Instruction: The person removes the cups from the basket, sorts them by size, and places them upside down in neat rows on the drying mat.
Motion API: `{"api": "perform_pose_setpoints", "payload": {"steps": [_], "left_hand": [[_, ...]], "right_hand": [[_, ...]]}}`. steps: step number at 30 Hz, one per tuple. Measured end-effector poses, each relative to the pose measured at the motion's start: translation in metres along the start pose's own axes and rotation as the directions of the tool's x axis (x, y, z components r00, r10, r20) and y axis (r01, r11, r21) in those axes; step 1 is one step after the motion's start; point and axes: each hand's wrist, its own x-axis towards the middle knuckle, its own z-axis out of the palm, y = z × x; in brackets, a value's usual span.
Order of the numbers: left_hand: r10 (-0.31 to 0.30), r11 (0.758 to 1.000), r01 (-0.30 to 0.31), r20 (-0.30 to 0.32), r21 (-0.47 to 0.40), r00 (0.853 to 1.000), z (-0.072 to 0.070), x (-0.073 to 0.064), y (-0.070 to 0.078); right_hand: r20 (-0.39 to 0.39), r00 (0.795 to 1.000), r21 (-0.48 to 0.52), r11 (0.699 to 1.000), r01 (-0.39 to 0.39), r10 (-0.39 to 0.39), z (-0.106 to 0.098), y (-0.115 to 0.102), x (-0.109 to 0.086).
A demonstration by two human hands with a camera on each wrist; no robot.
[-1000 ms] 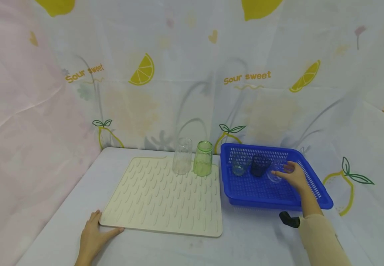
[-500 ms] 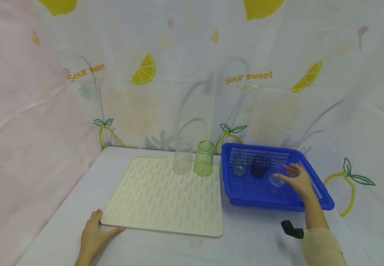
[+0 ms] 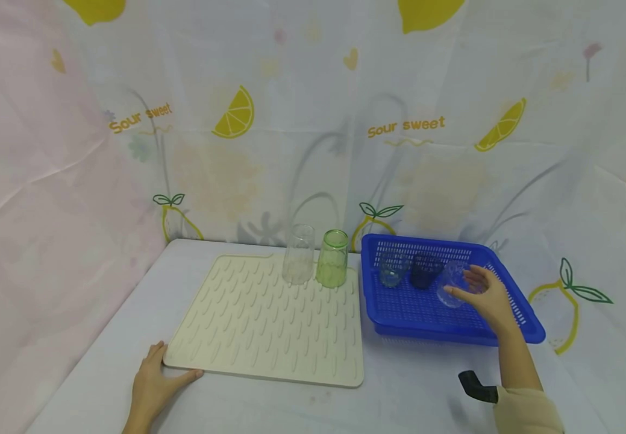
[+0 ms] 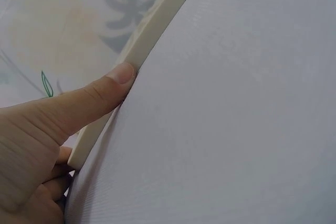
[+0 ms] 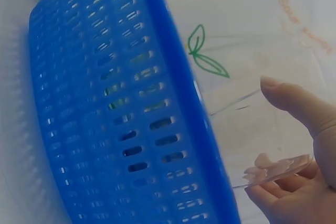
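My right hand (image 3: 490,301) holds a clear glass (image 3: 450,292) in the blue basket (image 3: 426,331), thumb on one side and fingers on the other. In the right wrist view the transparent glass (image 5: 257,140) shows faintly behind the basket's rim. My left hand (image 3: 152,386) rests at the near left corner of a cream ridged drying mat (image 3: 264,325). Its thumb (image 4: 122,74) lies straight along the mat's front edge, and the fingers touch the left side. At the mat's back right stand a tall clear glass (image 3: 298,259) and a green glass (image 3: 332,262).
A pale clear glass (image 3: 392,274) and a dark glass (image 3: 424,274) sit in the basket left of my right hand. A patterned cloth (image 3: 302,120) hangs directly behind the white-covered table (image 3: 399,386). The basket's raised walls surround its glasses.
My right hand has shifted slightly toward me and to the right, and the clear glass has moved a little nearer and now leans. The left hand and mat keep their places.
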Motion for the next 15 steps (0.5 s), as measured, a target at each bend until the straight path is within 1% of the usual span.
{"api": "perform_pose_setpoints", "payload": {"steps": [2,3,6,7,9,15], "left_hand": [[-0.008,1.0,0.008,0.002,0.001,1.0,0.0,0.0,0.0],[-0.014,1.0,0.014,0.006,-0.001,1.0,-0.001,0.0,0.001],[-0.026,1.0,0.026,0.013,-0.002,1.0,-0.001,0.0,0.001],[-0.026,1.0,0.027,0.015,-0.004,1.0,-0.001,0.0,0.001],[-0.029,1.0,0.029,0.021,-0.007,0.999,-0.001,0.0,0.001],[-0.03,1.0,0.03,0.024,-0.004,0.999,-0.001,0.0,0.002]], "right_hand": [[0.005,1.0,-0.002,1.0,0.01,-0.01,0.0,-0.001,-0.003],[-0.002,1.0,-0.028,1.0,0.013,-0.013,0.0,-0.002,-0.004],[-0.005,1.0,-0.046,0.999,0.02,-0.021,0.001,-0.004,-0.006],[-0.003,1.0,-0.048,0.999,0.014,-0.014,0.002,-0.008,-0.008],[0.002,1.0,-0.049,0.998,0.026,-0.026,0.002,-0.012,-0.01],[0.065,0.997,0.001,0.999,0.047,-0.047,0.004,-0.026,-0.02]]}}
